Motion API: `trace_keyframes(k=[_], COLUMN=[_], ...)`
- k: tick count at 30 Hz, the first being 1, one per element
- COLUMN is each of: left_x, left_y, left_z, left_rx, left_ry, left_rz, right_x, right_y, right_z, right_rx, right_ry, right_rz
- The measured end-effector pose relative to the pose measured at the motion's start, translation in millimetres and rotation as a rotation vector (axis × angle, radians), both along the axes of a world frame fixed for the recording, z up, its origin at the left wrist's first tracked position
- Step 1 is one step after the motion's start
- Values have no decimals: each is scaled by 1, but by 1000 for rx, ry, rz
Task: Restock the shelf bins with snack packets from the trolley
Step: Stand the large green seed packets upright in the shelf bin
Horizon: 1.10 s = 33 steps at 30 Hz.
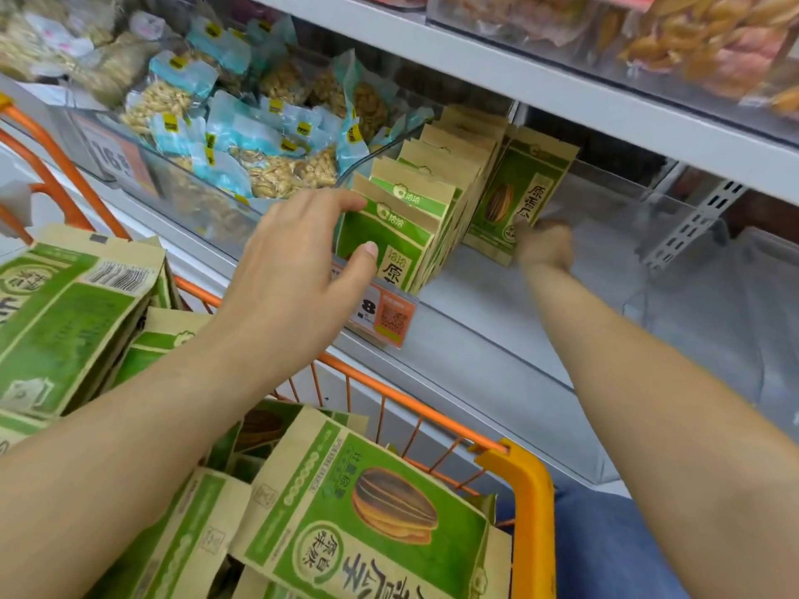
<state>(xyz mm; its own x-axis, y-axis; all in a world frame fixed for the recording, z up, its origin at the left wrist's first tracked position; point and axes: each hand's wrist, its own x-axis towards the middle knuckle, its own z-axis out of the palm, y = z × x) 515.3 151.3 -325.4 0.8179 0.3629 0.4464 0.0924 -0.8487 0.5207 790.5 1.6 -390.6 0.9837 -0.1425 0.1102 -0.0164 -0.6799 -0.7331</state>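
Restocking in progress; clear shelf bin (497,335) is partly filled.

Left hand (298,261): fingers straight and slightly spread, thumb tip and fingertips resting against the face of the front packet in the upright packet row (415,209). It steadies the row and grips nothing.

Right hand (542,246): reaches deeper into the bin, to the right of the row. Motion-blurred. Fingers appear curled on the lower edge of one loose packet (521,196), which stands tilted, its printed face toward the camera, leaning against the back end of the row. Exact finger placement cannot be read through the blur.

Key relation: the loose packet's long axis is near vertical, top leaning right and away. It lies up and left of the right fingers, and touches the row's rear. The row runs from front-left to rear-right. The right hand is the nearer hand to that packet; the left is well apart from it, at the row's front.

Judgement: the step in hand is seating this packet flush behind the row while the left braces the front.

Supply: more green packets lie flat in the orange trolley (532,482) below.
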Motion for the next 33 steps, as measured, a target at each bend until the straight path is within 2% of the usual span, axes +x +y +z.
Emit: trace_keyframes(k=[4,5,7,10,13,15,17,20,22,25,30,32,33], left_x=[-1,-3,-6,-12,-27,-40,-51,-61,-64,-66,-72,-71,-70], left_y=[0,-1,0,6,8,2,-8,-21,-22,-13,7,6,1], left_z=[3,6,16,35,45,43,37,33,36,48,62,65,65], left_rx=[-25,-43,-89,-138,-104,-32,104,278,210,-53,-562,-801,-900], left_ry=[-19,-21,3,139,409,618,792,898,820,619,310,185,138], left_rz=[-6,-19,-72,-214,-421,-524,-542,-503,-507,-473,-230,-148,-135], right_x=[-3,-6,-21,-63,-130,-173,-206,-233,-242,-249,-246,-246,-249], right_y=[-4,-5,-3,3,-2,-14,-26,-39,-45,-52,-63,-65,-64], right_z=[16,24,40,66,80,82,83,79,79,84,103,107,108], right_rx=[328,359,292,275,345,352,302,195,118,123,760,937,966], right_ry=[-9,-10,18,-13,-126,-150,-114,-34,5,15,57,209,308], right_rz=[-134,-138,-78,101,373,564,741,909,997,996,551,449,485])
